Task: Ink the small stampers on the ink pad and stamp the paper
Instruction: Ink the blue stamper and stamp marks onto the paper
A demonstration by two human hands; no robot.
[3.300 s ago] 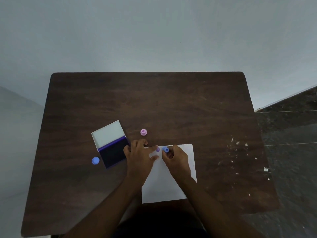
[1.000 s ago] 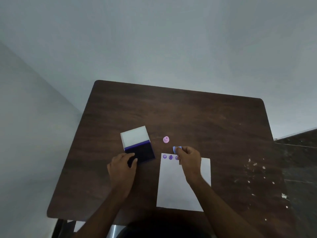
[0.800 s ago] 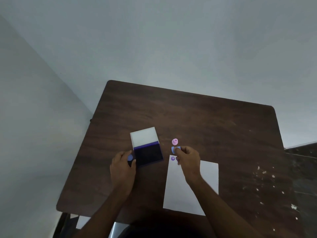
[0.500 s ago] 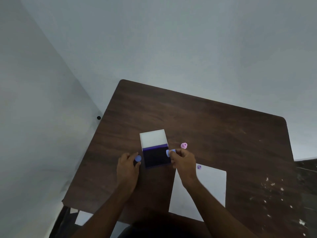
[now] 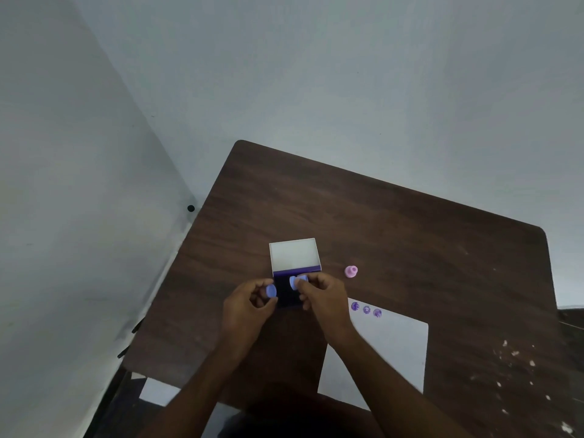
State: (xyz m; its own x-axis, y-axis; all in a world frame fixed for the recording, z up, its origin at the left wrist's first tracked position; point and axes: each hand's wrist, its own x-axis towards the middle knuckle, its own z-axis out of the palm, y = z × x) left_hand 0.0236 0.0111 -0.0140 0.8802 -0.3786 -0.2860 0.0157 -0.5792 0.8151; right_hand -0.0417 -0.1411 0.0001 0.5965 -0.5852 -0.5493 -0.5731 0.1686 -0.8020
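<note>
On the dark wooden table (image 5: pixel 395 229), the left hand (image 5: pixel 245 306) sits just left of the open ink pad (image 5: pixel 289 292), its fingers (image 5: pixel 264 284) narrowed around a small blue stamper (image 5: pixel 271 291) held at the pad's left edge. Between the 2 hands lies the pad's dark inked surface, with its white lid (image 5: pixel 294 255) hinged up and back beyond the fingertips. Just right of that, the right hand (image 5: pixel 324 297) pinches a second blue stamper (image 5: pixel 297 281) between thumb and forefinger, tilted on its side over the pad's far part; whether it touches the ink cannot be told. Farther right and a little beyond the right fingers, a pink stamper (image 5: pixel 350 271) stands alone on the table, apart from both hands. Right of the right wrist lies the white paper (image 5: pixel 388 349), partly under the right forearm, with 3 round purple stamp marks (image 5: pixel 366 309) in a row along its far edge, near the right hand's knuckles. White flecks (image 5: pixel 518 361) dot the table's right side, well apart from everything.
</note>
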